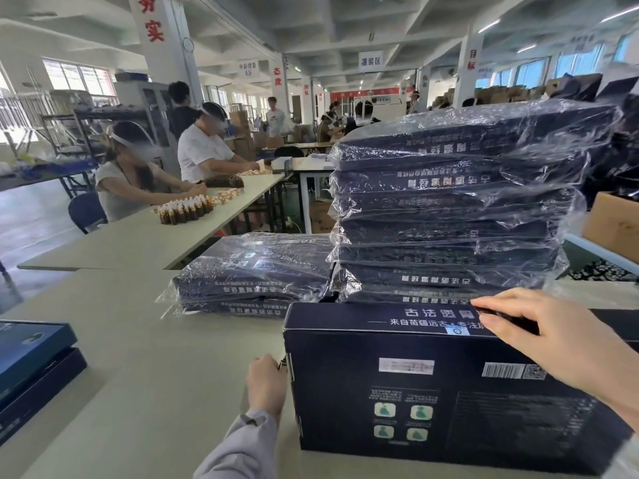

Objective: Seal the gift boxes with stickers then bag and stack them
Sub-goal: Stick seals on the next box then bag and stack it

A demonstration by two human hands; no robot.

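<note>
The grey worktop [138, 340] carries a tall stack of bagged boxes [456, 209] towards its far right corner. A short stack of bagged boxes [256, 274] sits just beside it to the left, along the far edge. Both stacks are dark navy under crinkled clear plastic.

In front of the tall stack, near the worktop's near edge and right of its middle, an unbagged gift box [432, 392] stands on its long side. Its barcode face is turned to the camera.

At the left edge lies a box with a blue lid [31, 354].

The right hand [553, 344] drapes over the gift box's upper edge, its fingers almost straight and pressing on the top side. The left hand [266, 382], in a grey sleeve, grips the box's left end with curled fingers.

A small pale sticker [457, 330] sits on the upper edge, just beside the right fingertips.
</note>
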